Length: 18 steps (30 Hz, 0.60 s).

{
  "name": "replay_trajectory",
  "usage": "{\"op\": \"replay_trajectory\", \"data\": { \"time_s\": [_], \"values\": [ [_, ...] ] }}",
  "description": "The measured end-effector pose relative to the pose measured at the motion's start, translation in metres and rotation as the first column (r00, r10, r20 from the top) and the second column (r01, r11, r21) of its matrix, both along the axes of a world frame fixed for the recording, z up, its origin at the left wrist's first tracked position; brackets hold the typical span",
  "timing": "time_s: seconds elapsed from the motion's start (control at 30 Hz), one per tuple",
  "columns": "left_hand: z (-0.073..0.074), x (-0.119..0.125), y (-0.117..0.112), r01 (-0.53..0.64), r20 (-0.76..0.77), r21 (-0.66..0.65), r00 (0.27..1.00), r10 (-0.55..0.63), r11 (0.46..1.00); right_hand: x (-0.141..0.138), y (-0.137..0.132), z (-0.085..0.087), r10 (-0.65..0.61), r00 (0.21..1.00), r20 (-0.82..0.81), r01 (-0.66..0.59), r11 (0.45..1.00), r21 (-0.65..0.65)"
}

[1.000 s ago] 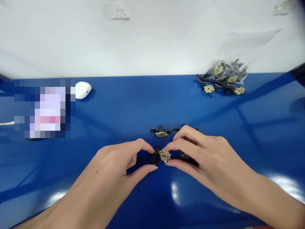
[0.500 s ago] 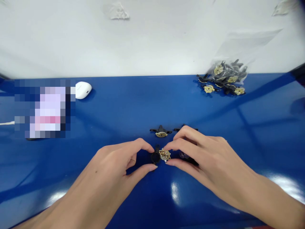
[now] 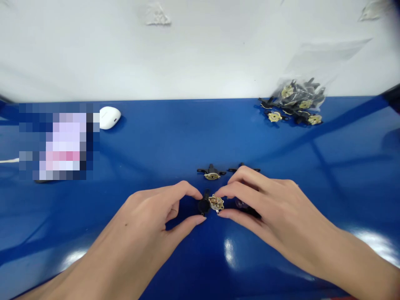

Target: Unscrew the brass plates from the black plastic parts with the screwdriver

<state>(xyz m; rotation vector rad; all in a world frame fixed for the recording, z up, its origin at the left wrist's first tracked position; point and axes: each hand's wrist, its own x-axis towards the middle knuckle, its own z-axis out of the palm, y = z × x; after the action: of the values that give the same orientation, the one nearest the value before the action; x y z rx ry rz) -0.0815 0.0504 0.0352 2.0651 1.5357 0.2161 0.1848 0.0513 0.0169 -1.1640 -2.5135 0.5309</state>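
Observation:
Between thumb and index finger, my left hand (image 3: 162, 216) grips a small black plastic housing (image 3: 204, 206). Right against it is a round brass-coloured plate (image 3: 216, 203) with small parts on its face, pinched by the fingertips of my right hand (image 3: 259, 200). Both pieces are held side by side, just above or on the blue table. Behind them a black part with a brass face and two side tabs (image 3: 211, 173) stands on the table. Another black part (image 3: 243, 169) sits to its right, mostly hidden by my right hand. A dark piece (image 3: 246, 207) shows under my right palm.
At the back right, several black-and-brass parts (image 3: 275, 117) lie beside and in a clear plastic bag (image 3: 304, 93). A white earbud case (image 3: 109, 118) is at the back left, next to a blurred-out phone-like object (image 3: 67, 143). A white wall (image 3: 200, 58) rises behind the blue table (image 3: 162, 137).

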Motion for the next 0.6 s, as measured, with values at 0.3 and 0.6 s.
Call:
{"op": "replay_trajectory", "data": {
  "time_s": [0.3,0.6],
  "values": [
    [0.0051,0.0002,0.0059,-0.065,-0.003,-0.030,0.998,0.065,0.997,0.0002,-0.0002,0.0007,-0.012,1.000,0.006,0.012,1.000,0.000],
    [0.0037,0.0011,0.0046,-0.036,0.020,-0.051,0.999,0.037,0.998,0.0001,0.0007,0.0025,-0.014,1.000,0.010,0.015,0.999,-0.032]
  ]
}}
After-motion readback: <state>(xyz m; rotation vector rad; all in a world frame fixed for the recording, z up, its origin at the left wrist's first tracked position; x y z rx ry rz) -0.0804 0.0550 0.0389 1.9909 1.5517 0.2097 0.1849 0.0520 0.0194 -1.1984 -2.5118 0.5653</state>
